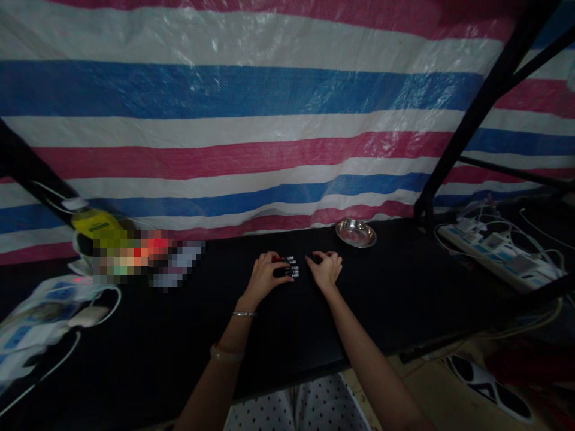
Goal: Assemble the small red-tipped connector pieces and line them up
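Note:
My left hand (264,276) curves around several small dark cylinders with silvery ends (294,270), which lie side by side on the black tabletop (287,335). Its thumb is on the near side and its fingers on the far side. A bit of red shows on the farthest one. Their exact kind is too small to make out. To the right, a short gap from the silvery ends, my right hand (327,270) rests just over the tabletop. Its thumb and forefinger are apart, the other fingers are curled, and nothing shows between them. A shiny round metal dish (356,233) stands behind it.
At the left are a yellow bottle (99,224), blurred-out items and a power strip (40,311) with white cables. Another loaded power strip (498,254) lies at the right by a black metal frame post (467,137). A striped sheet (251,90) hangs behind.

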Demonstrator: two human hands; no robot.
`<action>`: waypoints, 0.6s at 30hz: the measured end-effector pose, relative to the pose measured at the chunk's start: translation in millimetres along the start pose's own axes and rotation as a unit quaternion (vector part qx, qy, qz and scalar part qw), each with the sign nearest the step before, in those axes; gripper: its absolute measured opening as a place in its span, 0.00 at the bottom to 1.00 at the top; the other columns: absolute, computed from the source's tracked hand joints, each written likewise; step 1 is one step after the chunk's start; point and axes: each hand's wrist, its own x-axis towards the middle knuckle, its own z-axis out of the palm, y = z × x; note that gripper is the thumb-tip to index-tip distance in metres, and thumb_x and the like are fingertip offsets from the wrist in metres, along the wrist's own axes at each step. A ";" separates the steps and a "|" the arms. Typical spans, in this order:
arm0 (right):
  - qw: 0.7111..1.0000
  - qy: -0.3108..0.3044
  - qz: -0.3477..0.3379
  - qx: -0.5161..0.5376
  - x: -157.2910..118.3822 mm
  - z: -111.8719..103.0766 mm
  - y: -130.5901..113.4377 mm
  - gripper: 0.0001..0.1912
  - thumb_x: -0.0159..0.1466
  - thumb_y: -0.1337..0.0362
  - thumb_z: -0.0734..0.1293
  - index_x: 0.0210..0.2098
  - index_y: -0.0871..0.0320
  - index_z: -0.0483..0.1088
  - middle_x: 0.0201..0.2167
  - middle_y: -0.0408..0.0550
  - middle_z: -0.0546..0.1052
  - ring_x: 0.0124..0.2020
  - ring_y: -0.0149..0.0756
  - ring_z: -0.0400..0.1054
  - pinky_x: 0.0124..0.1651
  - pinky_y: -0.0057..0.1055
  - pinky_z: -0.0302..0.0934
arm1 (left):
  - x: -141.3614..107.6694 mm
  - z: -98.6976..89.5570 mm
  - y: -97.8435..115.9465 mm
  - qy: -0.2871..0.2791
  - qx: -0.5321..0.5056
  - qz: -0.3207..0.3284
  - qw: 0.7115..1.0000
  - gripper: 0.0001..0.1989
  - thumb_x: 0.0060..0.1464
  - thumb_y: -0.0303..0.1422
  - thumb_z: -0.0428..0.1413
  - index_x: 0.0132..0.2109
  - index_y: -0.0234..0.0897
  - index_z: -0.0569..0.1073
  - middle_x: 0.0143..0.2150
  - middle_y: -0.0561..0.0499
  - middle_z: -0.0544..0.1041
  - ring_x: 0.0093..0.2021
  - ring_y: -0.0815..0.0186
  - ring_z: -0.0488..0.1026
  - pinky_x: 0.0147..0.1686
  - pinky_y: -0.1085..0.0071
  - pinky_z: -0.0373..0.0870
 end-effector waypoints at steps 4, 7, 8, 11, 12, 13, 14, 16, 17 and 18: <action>1.000 -0.007 -0.028 0.006 -0.4 1.5 2.5 0.09 0.54 0.56 0.69 0.34 0.49 0.78 0.40 0.52 0.67 0.44 0.46 0.57 0.45 0.37 0.50 | 0.4 -2.3 4.4 0.020 -0.002 -0.002 1.000 0.19 0.42 0.49 0.61 0.42 0.48 0.77 0.44 0.50 0.67 0.44 0.60 0.63 0.43 0.63 0.61; 0.998 0.000 -0.056 0.024 -0.2 3.3 4.4 0.06 0.56 0.59 0.69 0.31 0.50 0.78 0.38 0.51 0.67 0.42 0.45 0.57 0.44 0.37 0.51 | 1.2 -2.3 7.2 0.036 -0.003 -0.001 0.999 0.19 0.43 0.48 0.60 0.43 0.47 0.77 0.43 0.49 0.68 0.43 0.61 0.64 0.42 0.64 0.62; 0.997 0.009 -0.069 0.034 -0.2 3.9 4.5 0.06 0.56 0.59 0.69 0.30 0.50 0.78 0.38 0.51 0.66 0.42 0.44 0.57 0.44 0.37 0.51 | 1.5 -2.1 8.0 0.040 -0.003 -0.002 0.999 0.19 0.44 0.47 0.60 0.43 0.46 0.76 0.43 0.49 0.68 0.42 0.61 0.64 0.42 0.64 0.62; 0.986 0.042 -0.135 0.085 -1.3 6.3 2.6 0.05 0.56 0.60 0.69 0.31 0.51 0.78 0.37 0.49 0.66 0.41 0.41 0.57 0.44 0.36 0.52 | 2.0 -2.1 10.5 0.056 0.005 0.000 0.998 0.19 0.48 0.43 0.59 0.48 0.45 0.73 0.44 0.49 0.70 0.44 0.61 0.65 0.43 0.64 0.62; 0.979 0.046 -0.166 0.106 -2.2 7.4 1.4 0.05 0.56 0.60 0.69 0.31 0.51 0.77 0.36 0.49 0.67 0.41 0.40 0.57 0.45 0.36 0.52 | 2.0 -2.4 11.5 0.061 0.009 0.003 0.998 0.19 0.50 0.41 0.58 0.50 0.45 0.72 0.45 0.49 0.70 0.45 0.61 0.65 0.43 0.64 0.62; 0.971 0.044 -0.200 0.127 -3.4 8.7 -0.1 0.05 0.56 0.60 0.69 0.31 0.51 0.77 0.36 0.47 0.67 0.41 0.39 0.58 0.45 0.36 0.52 | 1.9 -3.0 12.6 0.066 0.015 0.006 0.998 0.19 0.52 0.39 0.57 0.52 0.46 0.71 0.46 0.49 0.71 0.46 0.61 0.66 0.43 0.65 0.62; 0.961 0.035 -0.232 0.144 -4.9 10.0 -1.6 0.05 0.57 0.60 0.69 0.32 0.51 0.77 0.35 0.47 0.67 0.41 0.38 0.59 0.46 0.36 0.53 | 1.7 -3.6 13.7 0.070 0.021 0.011 0.997 0.19 0.54 0.38 0.56 0.53 0.46 0.69 0.47 0.49 0.71 0.47 0.61 0.66 0.43 0.65 0.62; 0.943 0.012 -0.286 0.170 -8.3 12.9 -4.7 0.05 0.57 0.61 0.69 0.32 0.50 0.77 0.34 0.45 0.68 0.40 0.36 0.60 0.46 0.35 0.54 | 1.1 -5.1 15.8 0.074 0.032 0.020 0.997 0.17 0.56 0.36 0.54 0.53 0.46 0.69 0.47 0.49 0.73 0.47 0.61 0.67 0.42 0.65 0.62; 0.936 0.000 -0.304 0.178 -10.0 14.1 -6.0 0.05 0.57 0.61 0.69 0.32 0.50 0.77 0.34 0.45 0.68 0.40 0.36 0.60 0.46 0.35 0.54 | 0.8 -5.8 16.8 0.074 0.035 0.025 0.996 0.15 0.57 0.35 0.53 0.52 0.45 0.70 0.46 0.49 0.74 0.46 0.62 0.68 0.41 0.65 0.61; 0.931 -0.010 -0.316 0.184 -11.5 15.1 -7.2 0.05 0.57 0.61 0.69 0.32 0.50 0.77 0.34 0.45 0.69 0.40 0.36 0.60 0.46 0.35 0.55 | 0.6 -6.3 17.6 0.074 0.036 0.030 0.996 0.13 0.58 0.34 0.52 0.50 0.44 0.71 0.45 0.49 0.75 0.45 0.62 0.69 0.41 0.65 0.61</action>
